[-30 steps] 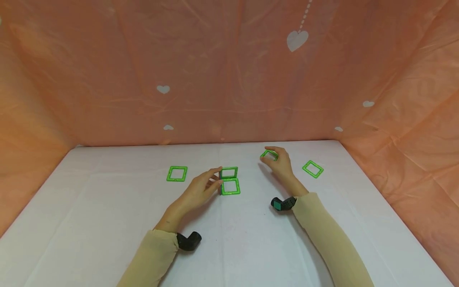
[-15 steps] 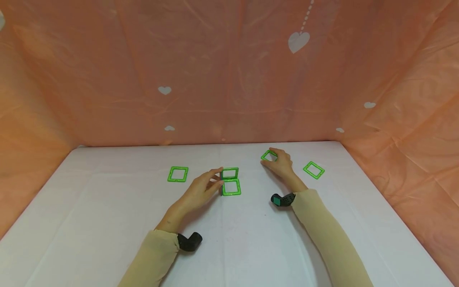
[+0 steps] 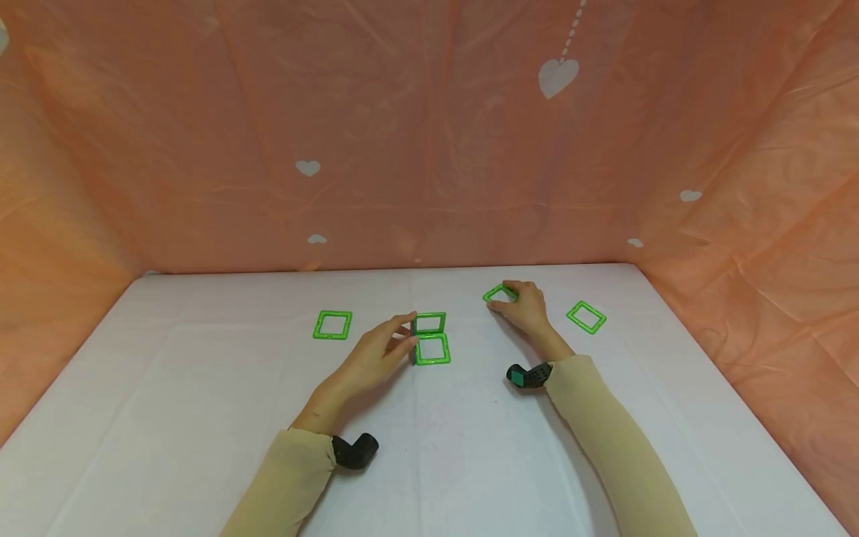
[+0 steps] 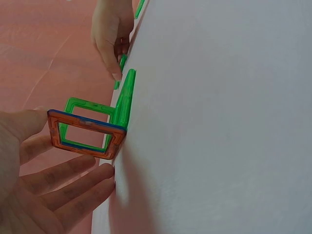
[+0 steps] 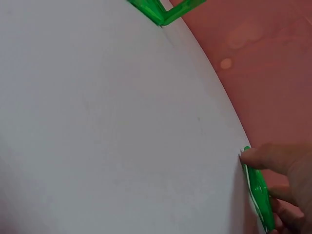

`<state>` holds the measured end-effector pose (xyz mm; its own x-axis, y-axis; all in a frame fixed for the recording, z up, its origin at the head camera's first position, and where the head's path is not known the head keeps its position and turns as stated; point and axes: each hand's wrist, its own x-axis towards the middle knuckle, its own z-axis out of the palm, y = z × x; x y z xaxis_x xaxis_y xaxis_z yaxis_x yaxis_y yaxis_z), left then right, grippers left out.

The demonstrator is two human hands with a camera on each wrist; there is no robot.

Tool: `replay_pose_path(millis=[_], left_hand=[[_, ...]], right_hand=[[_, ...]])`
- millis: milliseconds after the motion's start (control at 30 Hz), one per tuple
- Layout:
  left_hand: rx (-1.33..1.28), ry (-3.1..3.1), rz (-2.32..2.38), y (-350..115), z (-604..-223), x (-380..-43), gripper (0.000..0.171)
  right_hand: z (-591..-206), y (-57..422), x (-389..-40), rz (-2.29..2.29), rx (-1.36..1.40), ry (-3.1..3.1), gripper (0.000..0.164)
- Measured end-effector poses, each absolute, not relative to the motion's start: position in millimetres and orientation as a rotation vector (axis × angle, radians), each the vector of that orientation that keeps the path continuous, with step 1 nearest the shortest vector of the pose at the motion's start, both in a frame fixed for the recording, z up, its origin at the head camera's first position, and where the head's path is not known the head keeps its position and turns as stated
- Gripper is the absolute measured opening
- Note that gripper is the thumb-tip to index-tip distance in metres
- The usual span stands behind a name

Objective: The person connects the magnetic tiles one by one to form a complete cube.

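At the table's middle, my left hand [image 3: 369, 358] grips the left side of a small joined set of magnetic tiles. In the left wrist view, its thumb touches a corner of a standing orange square tile [image 4: 115, 142] with a blue edge. This joins one green tile [image 3: 432, 362] lying flat and another green tile [image 4: 90, 105] standing upright at the back. Farther right, my right hand [image 3: 528, 309] pinches a separate green square tile [image 3: 492, 291] between thumb and fingers. The right wrist view shows this tile [image 5: 261, 195] edge-on, close over the white surface.
A loose green square tile [image 3: 332, 336] lies left of the joined set. Another loose green tile [image 3: 593, 310] lies to the right of my right hand. The white table [image 3: 470, 462] ends at a pink-orange cloth backdrop [image 3: 416, 149] with pale hearts.
My right hand has come down slightly, and the pinched green tile has shifted a little left and toward me. My left hand and the joined tiles stay in place.
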<state>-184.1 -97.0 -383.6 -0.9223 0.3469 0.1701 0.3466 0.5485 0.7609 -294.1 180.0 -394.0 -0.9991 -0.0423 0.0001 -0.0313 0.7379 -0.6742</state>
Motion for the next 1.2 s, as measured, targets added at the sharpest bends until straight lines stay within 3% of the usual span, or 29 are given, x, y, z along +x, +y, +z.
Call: replay_pose_path(millis=[700,1200], left_hand=[[0.650,2.783,1.373,-96,-382,-183,0.047],[0.644,2.771,1.363,-97,-382,-182,0.048]], right_hand=[[-396,187,-275,-1.466,-0.322,2.748,0.060],[-392,183,-266,-1.550,-0.359,2.563,0.056]])
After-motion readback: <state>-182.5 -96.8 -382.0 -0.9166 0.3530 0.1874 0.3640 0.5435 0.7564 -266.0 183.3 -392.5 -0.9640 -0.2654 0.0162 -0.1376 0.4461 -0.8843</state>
